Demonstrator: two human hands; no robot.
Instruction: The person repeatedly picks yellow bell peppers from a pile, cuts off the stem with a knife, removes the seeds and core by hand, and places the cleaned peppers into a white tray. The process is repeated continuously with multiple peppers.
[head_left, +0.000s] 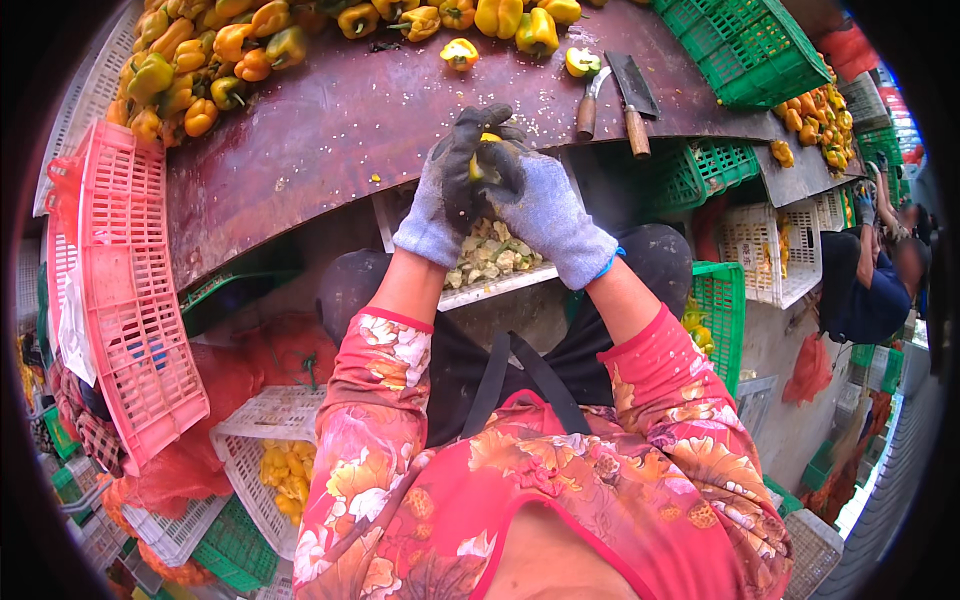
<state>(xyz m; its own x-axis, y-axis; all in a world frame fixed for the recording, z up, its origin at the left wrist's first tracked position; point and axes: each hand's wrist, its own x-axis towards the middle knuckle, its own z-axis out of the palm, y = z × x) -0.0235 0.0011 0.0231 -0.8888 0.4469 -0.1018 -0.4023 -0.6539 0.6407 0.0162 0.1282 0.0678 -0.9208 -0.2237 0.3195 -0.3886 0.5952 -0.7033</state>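
Observation:
Both of my hands wear grey gloves with dark palms and meet at the near edge of a dark red tabletop (315, 157). Between them is a yellow bell pepper (475, 168), mostly hidden by the fingers. My left hand (452, 172) grips it from the left, and my right hand (525, 180) closes on it from the right. Below, a white crate (499, 286) holds pale pepper cores (491, 255). To the right, a curved knife (589, 109) and a cleaver (634, 101) lie on the tabletop, near a cut pepper half (582, 62). Another pepper half (459, 55) lies farther left.
Whole yellow and orange peppers (196, 64) are heaped at the far left. A pink crate (135, 292) stands at the left edge, a green crate (742, 49) at the far right. Loose seeds dot the tabletop. Another person (874, 277) sits at right.

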